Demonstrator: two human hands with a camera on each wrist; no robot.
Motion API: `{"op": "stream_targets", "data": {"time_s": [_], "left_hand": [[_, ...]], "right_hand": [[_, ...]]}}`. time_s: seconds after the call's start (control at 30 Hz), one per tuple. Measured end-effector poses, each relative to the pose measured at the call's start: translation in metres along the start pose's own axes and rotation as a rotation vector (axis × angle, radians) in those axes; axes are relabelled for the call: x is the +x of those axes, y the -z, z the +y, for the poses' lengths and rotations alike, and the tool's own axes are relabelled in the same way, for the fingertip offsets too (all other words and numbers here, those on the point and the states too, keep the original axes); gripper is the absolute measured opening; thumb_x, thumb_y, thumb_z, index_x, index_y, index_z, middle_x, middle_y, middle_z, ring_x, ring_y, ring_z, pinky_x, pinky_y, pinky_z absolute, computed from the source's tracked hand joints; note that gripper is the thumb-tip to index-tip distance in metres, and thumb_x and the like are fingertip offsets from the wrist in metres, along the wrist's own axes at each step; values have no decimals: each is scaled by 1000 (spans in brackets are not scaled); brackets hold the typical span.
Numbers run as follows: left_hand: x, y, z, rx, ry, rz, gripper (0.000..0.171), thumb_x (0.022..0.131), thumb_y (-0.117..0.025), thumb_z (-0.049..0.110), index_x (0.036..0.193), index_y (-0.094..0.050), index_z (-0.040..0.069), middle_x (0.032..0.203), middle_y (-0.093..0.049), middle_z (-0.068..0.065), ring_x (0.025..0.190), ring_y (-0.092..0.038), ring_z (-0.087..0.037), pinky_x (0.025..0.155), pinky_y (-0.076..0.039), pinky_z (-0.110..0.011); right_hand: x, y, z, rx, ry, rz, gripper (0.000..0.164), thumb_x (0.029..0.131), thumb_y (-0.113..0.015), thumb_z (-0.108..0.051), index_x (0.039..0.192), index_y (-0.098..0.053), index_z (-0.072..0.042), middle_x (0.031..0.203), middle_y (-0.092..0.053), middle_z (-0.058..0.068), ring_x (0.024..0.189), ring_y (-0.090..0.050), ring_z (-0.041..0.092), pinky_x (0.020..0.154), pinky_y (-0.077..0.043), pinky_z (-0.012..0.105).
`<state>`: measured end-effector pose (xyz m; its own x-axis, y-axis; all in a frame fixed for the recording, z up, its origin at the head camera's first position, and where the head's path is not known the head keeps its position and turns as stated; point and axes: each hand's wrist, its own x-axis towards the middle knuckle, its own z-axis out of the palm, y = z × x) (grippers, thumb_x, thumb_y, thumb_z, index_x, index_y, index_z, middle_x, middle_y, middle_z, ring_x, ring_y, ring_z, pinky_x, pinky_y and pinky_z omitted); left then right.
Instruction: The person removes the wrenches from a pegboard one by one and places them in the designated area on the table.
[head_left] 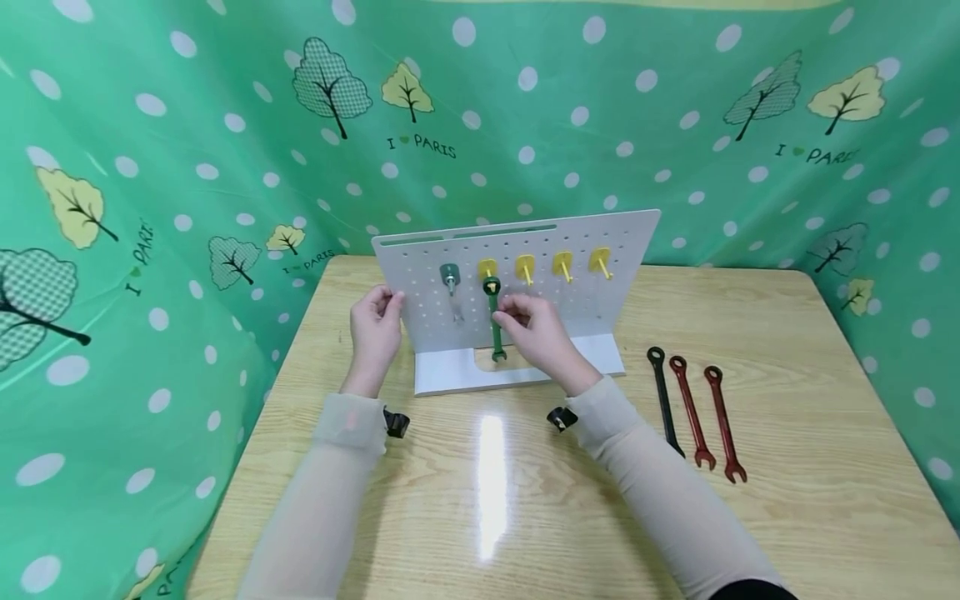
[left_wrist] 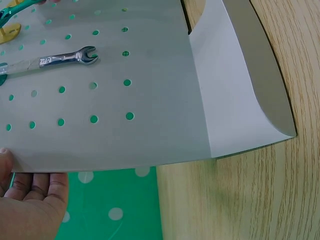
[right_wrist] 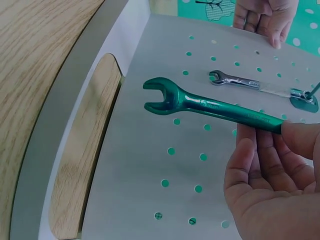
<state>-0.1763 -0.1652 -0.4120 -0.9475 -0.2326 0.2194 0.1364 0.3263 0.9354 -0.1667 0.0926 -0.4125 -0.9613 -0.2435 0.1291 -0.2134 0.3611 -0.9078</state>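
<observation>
My right hand (head_left: 528, 325) pinches a green combination wrench (right_wrist: 215, 106) by its shank, thumb on one side and fingers on the other. Its ring end sits at the second hook, a yellow one (head_left: 487, 268), and the open end points down before the white pegboard (head_left: 427, 325). With thumb and fingers, my left hand (head_left: 375, 329) grips the pegboard's left edge. On the leftmost hook, a dark green one (head_left: 449, 271), hangs a small silver wrench (left_wrist: 62, 59), open end downward.
Three yellow hooks, among them the rightmost hook (head_left: 600, 260), carry nothing. Right of the board lie a black wrench (head_left: 663, 396) and two red wrenches, the nearer-left red wrench (head_left: 692, 408) among them, on the wooden table (head_left: 442, 500). A green curtain (head_left: 480, 125) stands behind.
</observation>
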Motion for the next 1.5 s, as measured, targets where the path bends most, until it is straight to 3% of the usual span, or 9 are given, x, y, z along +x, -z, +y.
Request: {"op": "stream_targets", "data": {"time_s": [0.47, 0.67, 0.93, 1.5], "left_hand": [[0, 2, 3, -14, 1, 1, 17, 104, -60, 8, 106, -67, -7, 102, -71, -20, 88, -66, -26, 70, -56, -29], [-1, 2, 1, -27, 16, -2, 16, 104, -60, 7, 107, -67, -7, 103, -71, -20, 91, -66, -25, 74, -56, -27], [-1, -5, 0, -45, 12, -11, 16, 104, -59, 8, 109, -67, -5, 106, -71, -19, 95, -68, -27, 84, -58, -43], [-11, 5, -1, -1, -16, -2, 16, 103, -60, 6, 109, -68, -7, 106, -71, -22, 97, -68, -32, 82, -58, -32]], "right_hand": [[-6, 3, -3, 12, 35, -12, 10, 103, -64, -12, 106, -71, -5, 94, -67, 7, 79, -58, 22, 68, -53, 34], [-10, 3, -1, 28, 50, -10, 10, 103, -64, -10, 104, -71, -4, 92, -67, 7, 79, -58, 22, 68, -53, 34], [-13, 7, 1, 17, 73, 17, 9, 101, -65, -9, 103, -72, -3, 89, -67, 7, 75, -58, 22, 63, -51, 31], [-27, -4, -1, 56, 97, 22, 7, 99, -67, -6, 101, -72, -2, 87, -67, 6, 75, -57, 22, 64, -52, 28]]}}
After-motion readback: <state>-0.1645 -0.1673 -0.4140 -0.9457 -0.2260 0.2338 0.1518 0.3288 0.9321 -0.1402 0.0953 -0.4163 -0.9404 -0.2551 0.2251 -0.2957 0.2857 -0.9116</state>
